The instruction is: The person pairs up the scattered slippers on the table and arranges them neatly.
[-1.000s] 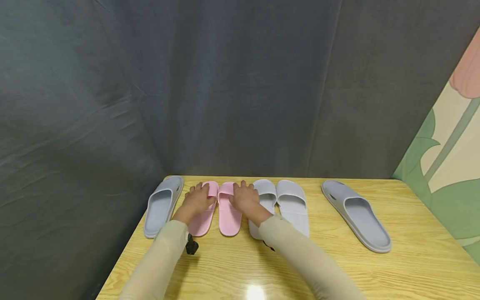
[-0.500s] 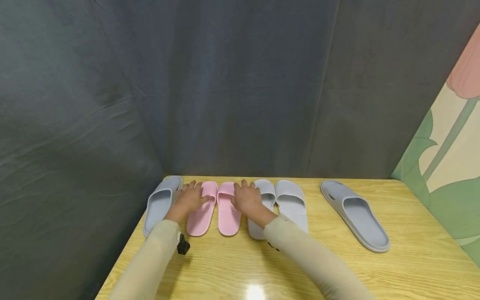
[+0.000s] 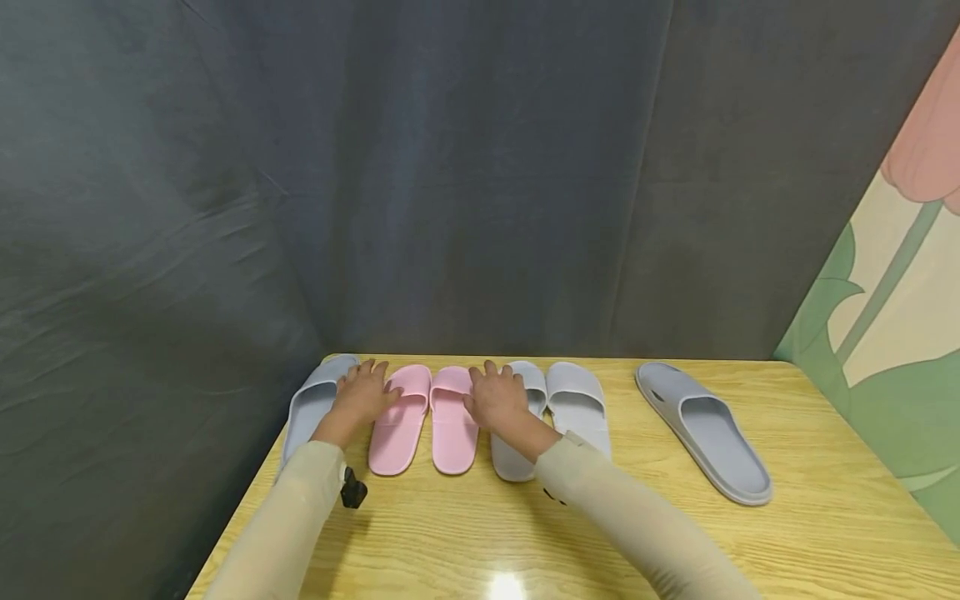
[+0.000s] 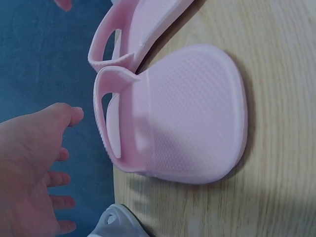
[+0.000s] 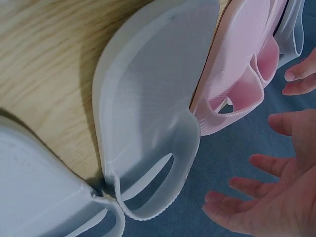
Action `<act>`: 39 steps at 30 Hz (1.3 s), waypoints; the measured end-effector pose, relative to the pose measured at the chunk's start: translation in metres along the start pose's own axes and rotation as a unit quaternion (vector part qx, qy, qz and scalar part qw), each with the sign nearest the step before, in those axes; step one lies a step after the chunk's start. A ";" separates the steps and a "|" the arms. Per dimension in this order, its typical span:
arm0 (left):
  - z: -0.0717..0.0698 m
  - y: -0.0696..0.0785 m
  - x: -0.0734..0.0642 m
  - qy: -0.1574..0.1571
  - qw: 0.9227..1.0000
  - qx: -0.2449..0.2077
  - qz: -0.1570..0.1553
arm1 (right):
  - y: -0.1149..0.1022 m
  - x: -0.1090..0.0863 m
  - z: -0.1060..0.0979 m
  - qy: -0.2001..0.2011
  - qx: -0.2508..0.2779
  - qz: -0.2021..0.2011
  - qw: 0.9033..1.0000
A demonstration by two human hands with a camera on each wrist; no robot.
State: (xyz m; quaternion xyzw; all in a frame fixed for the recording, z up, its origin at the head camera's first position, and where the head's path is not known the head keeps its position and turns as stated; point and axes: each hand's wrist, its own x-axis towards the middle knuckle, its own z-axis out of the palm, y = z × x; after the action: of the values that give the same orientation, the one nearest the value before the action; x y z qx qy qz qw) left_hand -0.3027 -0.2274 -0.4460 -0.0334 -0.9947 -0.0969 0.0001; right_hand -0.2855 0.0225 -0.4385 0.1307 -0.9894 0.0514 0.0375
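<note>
Two pink slippers lie side by side, the left one (image 3: 397, 442) and the right one (image 3: 453, 442). My left hand (image 3: 363, 395), fingers spread, hovers between the left pink slipper and a grey-blue slipper (image 3: 307, 414) at the table's left edge. The left wrist view shows this hand (image 4: 29, 168) apart from the pink slipper's strap (image 4: 101, 123), holding nothing. My right hand (image 3: 497, 398) is over the gap between the right pink slipper and a pale grey slipper (image 3: 513, 462). Its fingers are loosely extended and hold nothing; in the right wrist view the hand (image 5: 276, 197) is beside the straps.
A second pale grey slipper (image 3: 579, 408) touches its mate. Farther right, another grey-blue slipper (image 3: 705, 429) lies at a slant on the wooden table (image 3: 427, 542). A dark curtain (image 3: 480, 183) hangs behind, and a flower-painted wall (image 3: 907, 375) stands at the right.
My left hand has moved left, off the left pink slipper toward the grey-blue one. My right hand stays nearly in place. The slippers keep their arrangement while the view shifts slightly.
</note>
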 end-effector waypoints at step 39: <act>-0.021 -0.043 -0.007 -0.005 1.000 -0.004 -0.018 | 0.062 -0.022 -0.021 0.048 0.043 0.012 0.998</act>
State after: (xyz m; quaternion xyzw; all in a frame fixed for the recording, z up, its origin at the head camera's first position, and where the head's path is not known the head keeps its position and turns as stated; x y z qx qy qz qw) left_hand -0.2992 -0.2744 -0.4340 -0.0157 -0.9948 -0.1006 -0.0071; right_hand -0.2790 0.0901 -0.4249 0.1176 -0.9848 0.1005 0.0789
